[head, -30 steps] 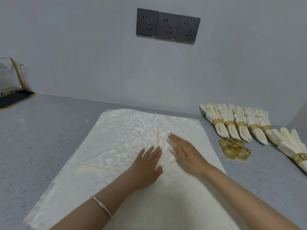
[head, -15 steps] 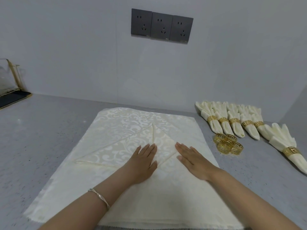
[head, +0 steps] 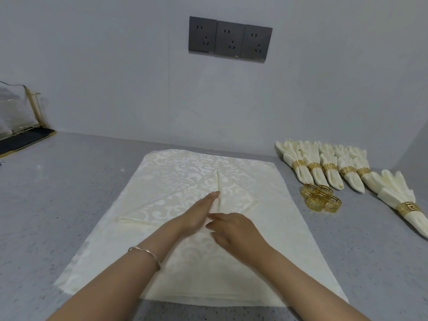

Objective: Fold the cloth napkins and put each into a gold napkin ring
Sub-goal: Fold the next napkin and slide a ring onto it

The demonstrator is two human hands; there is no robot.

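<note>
The big cream napkin (head: 185, 167) lies flat on the grey counter (head: 69, 186). A part of it is folded into a pointy flap (head: 162, 205) in the middle. The left hand (head: 199, 214) stands on its side on the fold, fingers straight and pressed together. The right hand (head: 236, 230) is touching it, with bent fingers on the cloth. I cannot tell if they pinch it.

On the right, six folded napkins (head: 328, 169) each sit in a gold ring. A few empty gold rings (head: 320, 200) are bunched near them.

Far left, a clear holder (head: 18, 112) is cut off. I cannot make out what is in it.
</note>
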